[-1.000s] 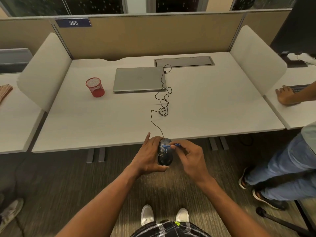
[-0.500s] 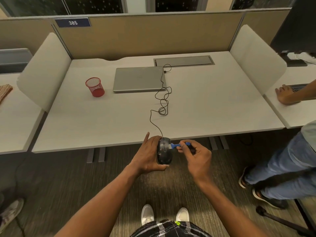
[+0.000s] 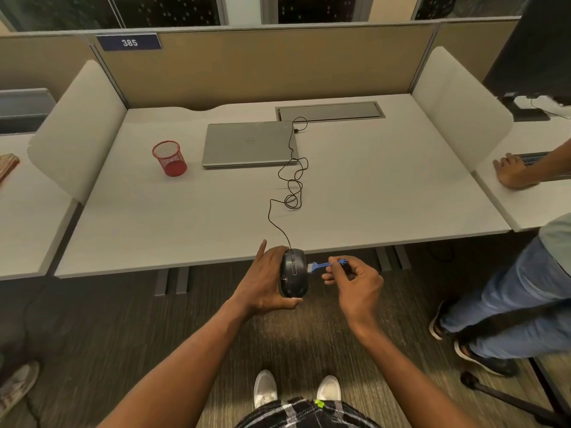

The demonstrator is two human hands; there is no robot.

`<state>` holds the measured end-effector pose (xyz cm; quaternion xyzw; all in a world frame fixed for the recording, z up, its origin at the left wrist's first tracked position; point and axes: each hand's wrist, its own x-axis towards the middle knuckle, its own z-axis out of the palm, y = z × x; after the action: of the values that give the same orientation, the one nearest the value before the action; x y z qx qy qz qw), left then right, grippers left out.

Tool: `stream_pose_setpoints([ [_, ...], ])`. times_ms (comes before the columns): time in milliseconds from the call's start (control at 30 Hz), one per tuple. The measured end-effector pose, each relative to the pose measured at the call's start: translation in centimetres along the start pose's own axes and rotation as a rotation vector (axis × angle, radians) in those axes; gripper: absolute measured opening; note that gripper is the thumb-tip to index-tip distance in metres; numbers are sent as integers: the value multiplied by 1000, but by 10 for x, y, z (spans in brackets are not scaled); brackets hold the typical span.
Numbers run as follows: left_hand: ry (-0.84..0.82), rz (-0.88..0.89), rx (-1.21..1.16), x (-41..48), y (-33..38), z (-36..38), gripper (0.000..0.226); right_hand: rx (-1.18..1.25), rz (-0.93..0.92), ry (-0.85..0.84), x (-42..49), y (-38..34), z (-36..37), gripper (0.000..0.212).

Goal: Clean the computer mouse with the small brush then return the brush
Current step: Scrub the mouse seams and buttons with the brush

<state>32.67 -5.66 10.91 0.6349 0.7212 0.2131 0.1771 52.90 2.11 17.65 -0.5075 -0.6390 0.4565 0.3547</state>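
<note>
A black wired computer mouse (image 3: pixel 294 273) is held just off the desk's front edge, gripped from the left and below by my left hand (image 3: pixel 265 281). Its thin black cord (image 3: pixel 290 183) runs up across the desk in loops to the laptop. My right hand (image 3: pixel 355 281) pinches a small blue brush (image 3: pixel 323 266) by its handle. The brush lies level, and its white bristles touch the mouse's right side.
On the white desk (image 3: pixel 386 196) stand a red mesh pen cup (image 3: pixel 170 158) at the left and a shut grey laptop (image 3: pixel 248 143) in the middle. Another person stands at the right, one hand (image 3: pixel 513 173) resting on the neighbouring desk. White side dividers flank the desk.
My right hand has drawn back to the right, swinging the brush from across the mouse's top to its right side. My left hand has kept the mouse nearly still.
</note>
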Motion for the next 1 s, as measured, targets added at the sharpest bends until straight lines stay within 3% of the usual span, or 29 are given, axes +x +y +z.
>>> stream_pose_setpoints([
  [267, -11, 21, 26, 2, 4, -1, 118, -11, -167, -116, 5, -18, 6, 12],
  [500, 8, 41, 46, -3, 3, -1, 117, -155, -197, -228, 1, -12, 2, 16],
  [733, 4, 43, 48, -3, 4, -2, 117, -109, -258, -166, -1, -19, 8, 11],
  [1000, 2, 27, 54, -6, 2, -1, 119, -152, -221, -218, 0, -15, 6, 16],
])
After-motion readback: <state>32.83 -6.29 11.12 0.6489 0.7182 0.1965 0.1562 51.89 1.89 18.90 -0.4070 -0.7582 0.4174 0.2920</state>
